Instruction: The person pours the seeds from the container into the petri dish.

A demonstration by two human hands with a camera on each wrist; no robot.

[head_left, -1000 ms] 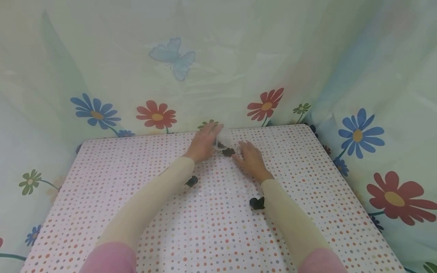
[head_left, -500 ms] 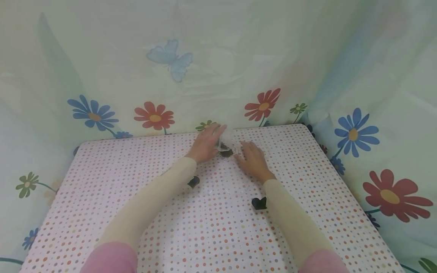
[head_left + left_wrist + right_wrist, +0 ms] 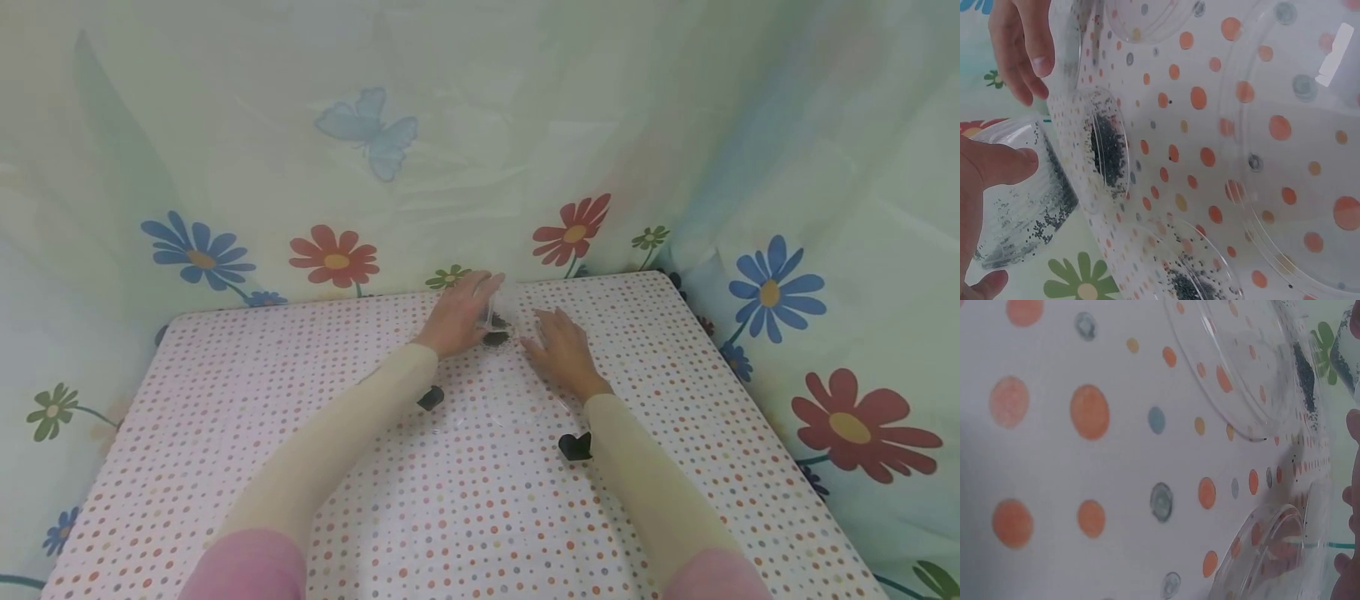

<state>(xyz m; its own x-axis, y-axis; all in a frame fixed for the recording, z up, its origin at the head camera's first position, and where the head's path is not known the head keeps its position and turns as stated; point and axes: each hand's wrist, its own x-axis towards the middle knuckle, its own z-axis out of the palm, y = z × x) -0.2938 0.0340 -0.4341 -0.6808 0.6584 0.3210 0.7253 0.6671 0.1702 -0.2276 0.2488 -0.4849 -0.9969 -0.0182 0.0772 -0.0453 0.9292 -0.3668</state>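
On the left, a flowered backdrop (image 3: 82, 275) stands behind the dotted tabletop (image 3: 420, 517), and a pale sleeve (image 3: 352, 433) with a pink upper part reaches across. At its end, near the far edge, the left hand (image 3: 456, 317) grips a clear container (image 3: 1007, 200), its thumb laid along the side. The container is tilted, with dark grains gathered along its lower wall. By this hand sits a clear dish (image 3: 1225, 265) with some dark grains; just to the right, a second dish (image 3: 1127, 150) bears a denser heap. Nearer the person lies a larger clear dish (image 3: 1297, 175). Farther right, the right hand (image 3: 564, 350) is spread loosely, fingers extended and thumb apart, near another clear dish (image 3: 1260, 550); whether they touch, I cannot tell. Beyond it, red and blue flowers mark the backdrop.
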